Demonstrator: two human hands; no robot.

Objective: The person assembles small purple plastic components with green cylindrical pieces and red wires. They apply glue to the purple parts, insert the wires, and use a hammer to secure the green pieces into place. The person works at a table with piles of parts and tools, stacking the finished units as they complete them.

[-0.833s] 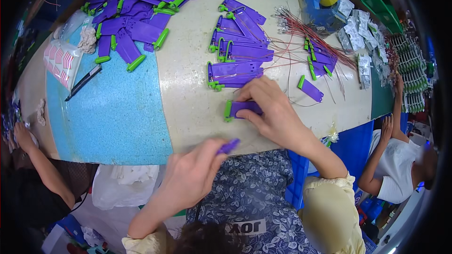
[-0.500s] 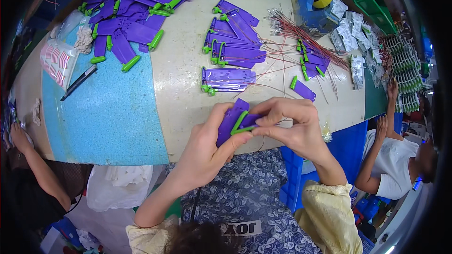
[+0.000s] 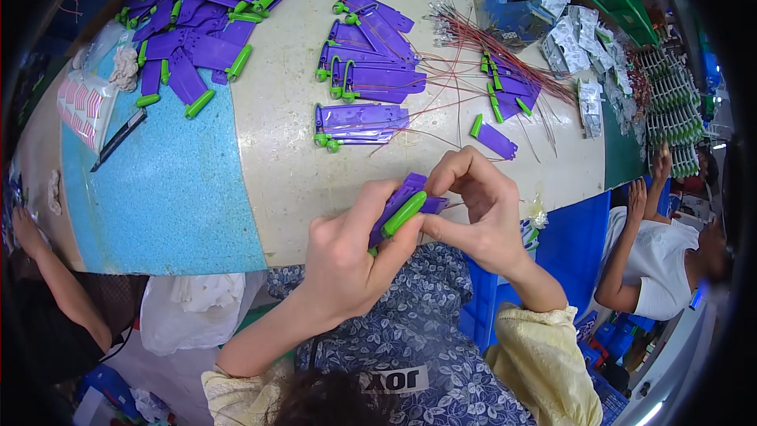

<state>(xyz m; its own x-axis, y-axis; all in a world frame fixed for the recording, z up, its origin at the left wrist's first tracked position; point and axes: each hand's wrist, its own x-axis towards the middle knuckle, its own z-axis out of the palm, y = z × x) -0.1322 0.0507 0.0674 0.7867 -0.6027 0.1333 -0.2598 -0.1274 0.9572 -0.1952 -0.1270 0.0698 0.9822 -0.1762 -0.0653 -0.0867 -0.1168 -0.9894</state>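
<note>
Together, the left hand (image 3: 347, 264) and right hand (image 3: 481, 209) are clamping their fingers on a purple part (image 3: 402, 207) just off the counter (image 3: 276, 158) edge, apparently steadying it for assembly.

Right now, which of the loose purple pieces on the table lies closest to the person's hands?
The single purple piece with a green end, lying alone just beyond the right hand. The other pieces sit in stacks or piles farther up the table.
</note>
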